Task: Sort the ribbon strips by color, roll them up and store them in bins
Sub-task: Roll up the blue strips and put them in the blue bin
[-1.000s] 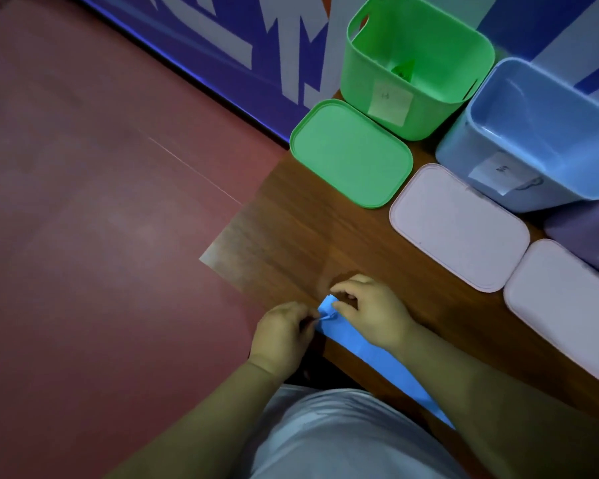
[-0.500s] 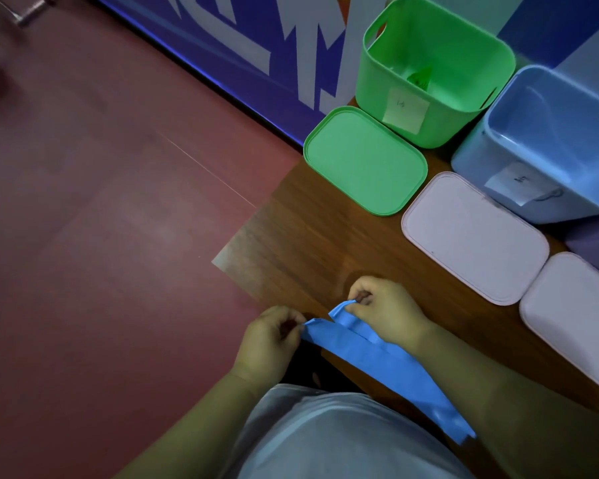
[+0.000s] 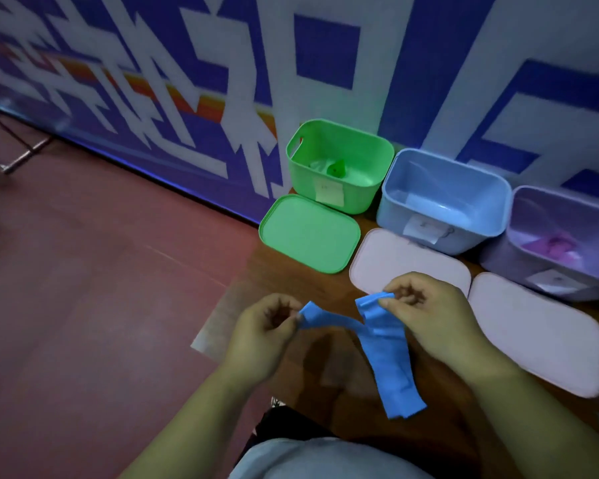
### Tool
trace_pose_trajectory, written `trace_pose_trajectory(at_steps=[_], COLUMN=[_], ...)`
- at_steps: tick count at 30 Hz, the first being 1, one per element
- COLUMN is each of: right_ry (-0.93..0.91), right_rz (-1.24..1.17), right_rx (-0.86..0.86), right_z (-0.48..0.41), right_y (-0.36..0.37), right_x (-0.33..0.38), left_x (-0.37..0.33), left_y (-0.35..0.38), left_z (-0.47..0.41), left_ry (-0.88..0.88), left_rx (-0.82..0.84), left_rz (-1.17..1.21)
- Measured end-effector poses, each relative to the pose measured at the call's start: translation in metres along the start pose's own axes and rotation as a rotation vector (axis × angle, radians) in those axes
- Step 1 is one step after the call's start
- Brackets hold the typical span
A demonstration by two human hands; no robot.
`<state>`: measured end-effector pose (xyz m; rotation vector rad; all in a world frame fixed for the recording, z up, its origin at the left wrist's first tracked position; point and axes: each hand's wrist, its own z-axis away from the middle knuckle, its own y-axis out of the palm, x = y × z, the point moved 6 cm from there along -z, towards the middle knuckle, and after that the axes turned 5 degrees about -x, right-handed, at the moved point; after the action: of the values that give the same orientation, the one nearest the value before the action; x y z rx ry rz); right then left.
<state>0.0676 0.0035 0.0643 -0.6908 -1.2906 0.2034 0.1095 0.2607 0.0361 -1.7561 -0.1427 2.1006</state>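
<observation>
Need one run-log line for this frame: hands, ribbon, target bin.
left hand: pinches blue ribbon end | right hand: pinches blue ribbon further along | blue ribbon: unrolled, tail hanging down | blue bin: open

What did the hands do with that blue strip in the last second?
The left hand and right hand rose and drew apart, each still pinching the blue ribbon. A stretch now spans between them and the rest hangs below the right hand. The green bin, blue bin and green lid stayed put.

Both hands (image 3: pixel 263 337) (image 3: pixel 429 314) pinch blue ribbon (image 3: pixel 384 347) before three bins (image 3: pixel 339 167)
</observation>
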Motion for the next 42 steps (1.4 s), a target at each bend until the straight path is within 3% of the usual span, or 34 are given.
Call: trace_pose_trajectory(at_steps=[6, 12, 18, 22, 33, 42], right_ry=[-0.061, -0.076, -0.098, -0.124, -0.234, -0.260], right_rz=[-0.059, -0.074, -0.070, -0.067, -0.257, -0.253], right_rx=[-0.198, -0.382, -0.342, -0.333, -0.303, -0.346], right_z=[0.003, 0.007, 0.025, 0.039, 0.068, 0.065], right_y=[-0.060, -0.100, -0.106, -0.104, -0.093, -0.097], right_x=[0.030, 0.042, 0.055, 0.065, 0.088, 0.088], left_x=[-0.067, -0.101, -0.115, -0.124, -0.172, -0.191], left_y=[0.004, 0.005, 0.014, 0.018, 0.036, 0.052], left_z=[-0.014, -0.022, -0.025, -0.024, -0.005, 0.000], left_ry=[0.136, 0.150, 0.114, 0.035, 0.063, 0.068], left_rx=[0.046, 0.002, 0.082, 0.114, 0.272, 0.386], left_rz=[0.145, 0.205, 0.073, 0.131, 0.283, 0.203])
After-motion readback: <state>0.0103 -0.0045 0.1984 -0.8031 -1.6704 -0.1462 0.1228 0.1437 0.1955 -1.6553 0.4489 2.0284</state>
